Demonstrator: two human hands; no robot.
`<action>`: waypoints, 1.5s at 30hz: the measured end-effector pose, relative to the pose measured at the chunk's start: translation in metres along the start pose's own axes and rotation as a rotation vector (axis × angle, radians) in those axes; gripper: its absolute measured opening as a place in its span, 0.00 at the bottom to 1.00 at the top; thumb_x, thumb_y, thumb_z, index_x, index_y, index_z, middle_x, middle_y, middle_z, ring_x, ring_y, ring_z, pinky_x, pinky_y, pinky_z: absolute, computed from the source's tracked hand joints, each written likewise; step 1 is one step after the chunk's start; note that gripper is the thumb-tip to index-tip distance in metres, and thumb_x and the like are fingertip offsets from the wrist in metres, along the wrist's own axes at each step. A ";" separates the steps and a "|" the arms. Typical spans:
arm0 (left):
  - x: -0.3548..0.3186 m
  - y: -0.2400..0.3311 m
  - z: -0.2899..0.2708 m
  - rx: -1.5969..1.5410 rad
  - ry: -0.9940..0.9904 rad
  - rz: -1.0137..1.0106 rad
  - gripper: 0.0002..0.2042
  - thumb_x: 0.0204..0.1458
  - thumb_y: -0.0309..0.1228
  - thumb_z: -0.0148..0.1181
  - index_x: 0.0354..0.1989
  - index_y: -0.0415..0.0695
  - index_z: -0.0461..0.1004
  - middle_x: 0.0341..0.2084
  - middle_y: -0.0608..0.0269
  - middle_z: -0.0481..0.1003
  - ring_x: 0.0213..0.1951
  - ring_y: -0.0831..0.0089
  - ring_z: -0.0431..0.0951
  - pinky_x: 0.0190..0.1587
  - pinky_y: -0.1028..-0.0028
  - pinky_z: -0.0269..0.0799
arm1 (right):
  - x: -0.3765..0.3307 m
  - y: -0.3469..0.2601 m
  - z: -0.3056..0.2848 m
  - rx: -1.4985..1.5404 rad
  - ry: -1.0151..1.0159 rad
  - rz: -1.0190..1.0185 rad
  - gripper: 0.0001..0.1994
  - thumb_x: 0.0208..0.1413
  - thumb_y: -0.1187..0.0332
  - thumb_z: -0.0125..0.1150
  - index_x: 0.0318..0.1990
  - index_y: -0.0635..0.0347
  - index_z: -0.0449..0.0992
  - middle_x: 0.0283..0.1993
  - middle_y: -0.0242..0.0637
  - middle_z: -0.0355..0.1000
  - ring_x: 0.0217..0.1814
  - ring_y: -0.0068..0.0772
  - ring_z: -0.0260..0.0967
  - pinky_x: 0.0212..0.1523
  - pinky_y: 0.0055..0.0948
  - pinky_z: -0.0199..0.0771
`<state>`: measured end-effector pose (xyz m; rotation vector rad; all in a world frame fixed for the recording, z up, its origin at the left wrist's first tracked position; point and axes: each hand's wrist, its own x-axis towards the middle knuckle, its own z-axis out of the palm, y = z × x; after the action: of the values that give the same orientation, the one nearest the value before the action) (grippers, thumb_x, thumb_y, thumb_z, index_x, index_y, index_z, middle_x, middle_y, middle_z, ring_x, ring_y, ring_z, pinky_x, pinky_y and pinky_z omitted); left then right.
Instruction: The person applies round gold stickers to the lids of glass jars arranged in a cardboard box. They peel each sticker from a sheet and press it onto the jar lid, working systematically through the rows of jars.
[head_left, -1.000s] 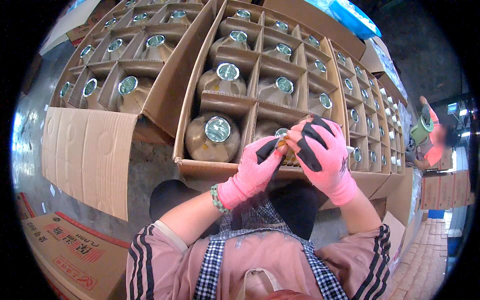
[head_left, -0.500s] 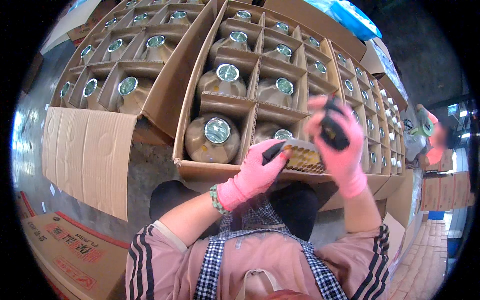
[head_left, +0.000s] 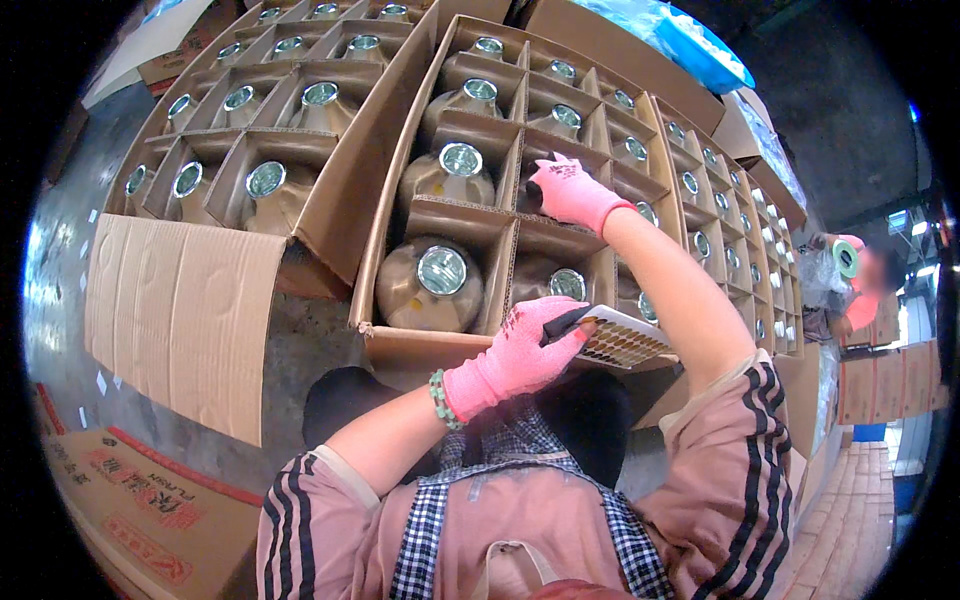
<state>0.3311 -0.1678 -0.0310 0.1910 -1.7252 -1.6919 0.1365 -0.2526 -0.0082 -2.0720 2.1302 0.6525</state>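
Observation:
My left hand (head_left: 525, 355), in a pink glove with dark fingertips, pinches a white sheet of small gold-brown oval stickers (head_left: 625, 342) above the near edge of the middle carton. My right hand (head_left: 575, 192), gloved alike, reaches into a compartment in the second column. Its fingers are bent down over the glass flask there, hiding that flask's mouth; whatever lies between the fingertips is hidden. To the left, in the near corner compartment, stands a round glass flask (head_left: 430, 290) with a silvery rim and a small yellow spot. Another flask (head_left: 565, 285) stands just behind my left hand.
The middle carton (head_left: 420, 345) has cardboard dividers around upright flasks. A similar carton (head_left: 330, 200) stands at left, its flap (head_left: 180, 320) folded out. More cartons of flasks continue right. A blue basin (head_left: 705, 50) is at the back; another person's gloved hand (head_left: 862, 310) shows far right.
My right hand has moved from beside the sticker sheet forward and left, into the flask compartment. The sheet in my left hand has tilted and shifted slightly right.

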 end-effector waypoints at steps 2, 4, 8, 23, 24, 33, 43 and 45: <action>0.000 -0.002 0.001 -0.033 0.020 0.005 0.10 0.45 0.30 0.53 0.32 0.35 0.70 0.23 0.53 0.70 0.27 0.70 0.70 0.31 0.73 0.65 | 0.000 -0.006 -0.002 -0.082 0.062 -0.030 0.14 0.38 0.71 0.52 0.37 0.60 0.72 0.53 0.47 0.58 0.57 0.50 0.51 0.56 0.39 0.52; -0.001 -0.002 0.001 -0.047 0.036 0.008 0.11 0.45 0.31 0.53 0.32 0.35 0.70 0.24 0.53 0.71 0.27 0.72 0.70 0.32 0.73 0.65 | -0.003 -0.009 -0.009 -0.132 0.070 -0.069 0.16 0.39 0.72 0.52 0.40 0.60 0.71 0.53 0.47 0.57 0.58 0.52 0.50 0.56 0.41 0.51; 0.000 0.001 0.004 -0.045 0.070 -0.008 0.12 0.45 0.30 0.55 0.35 0.34 0.70 0.25 0.57 0.72 0.30 0.75 0.70 0.35 0.76 0.66 | -0.021 0.000 -0.026 -0.064 0.229 -0.047 0.16 0.41 0.66 0.55 0.40 0.62 0.70 0.49 0.48 0.61 0.53 0.50 0.55 0.53 0.39 0.56; 0.006 0.011 0.000 -0.574 0.322 -0.417 0.13 0.45 0.30 0.56 0.39 0.39 0.68 0.29 0.69 0.68 0.34 0.81 0.66 0.37 0.83 0.61 | -0.245 -0.017 -0.004 1.616 0.654 0.512 0.16 0.36 0.78 0.63 0.37 0.67 0.68 0.34 0.32 0.69 0.36 0.17 0.64 0.40 0.19 0.64; 0.012 0.021 -0.003 -0.481 0.283 -0.346 0.16 0.43 0.28 0.57 0.42 0.39 0.66 0.30 0.68 0.69 0.36 0.80 0.67 0.39 0.82 0.62 | -0.247 -0.019 -0.006 1.598 0.699 0.544 0.13 0.36 0.78 0.63 0.33 0.67 0.69 0.31 0.32 0.70 0.34 0.16 0.64 0.38 0.19 0.65; 0.007 0.022 -0.014 -0.297 0.327 -0.157 0.07 0.46 0.26 0.54 0.31 0.36 0.69 0.26 0.65 0.71 0.29 0.81 0.69 0.35 0.81 0.64 | -0.262 -0.031 0.005 1.561 0.854 0.435 0.12 0.36 0.80 0.63 0.30 0.67 0.67 0.28 0.29 0.65 0.30 0.15 0.58 0.34 0.16 0.62; 0.008 0.041 -0.018 -0.226 0.120 -0.173 0.04 0.35 0.23 0.60 0.19 0.36 0.72 0.22 0.65 0.70 0.28 0.78 0.69 0.33 0.81 0.62 | -0.258 -0.045 -0.024 1.669 0.796 0.108 0.18 0.36 0.81 0.64 0.38 0.67 0.69 0.39 0.33 0.68 0.39 0.17 0.64 0.41 0.17 0.65; 0.007 0.042 -0.020 -0.221 0.147 -0.136 0.05 0.35 0.24 0.60 0.19 0.35 0.72 0.22 0.63 0.71 0.28 0.77 0.69 0.32 0.80 0.63 | -0.264 -0.045 -0.022 1.520 0.781 0.145 0.18 0.35 0.81 0.64 0.39 0.67 0.68 0.36 0.31 0.67 0.39 0.17 0.64 0.41 0.17 0.65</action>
<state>0.3525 -0.1827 0.0083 0.3286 -1.4344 -1.9021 0.2038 -0.0143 0.0966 -1.2104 1.8164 -1.5363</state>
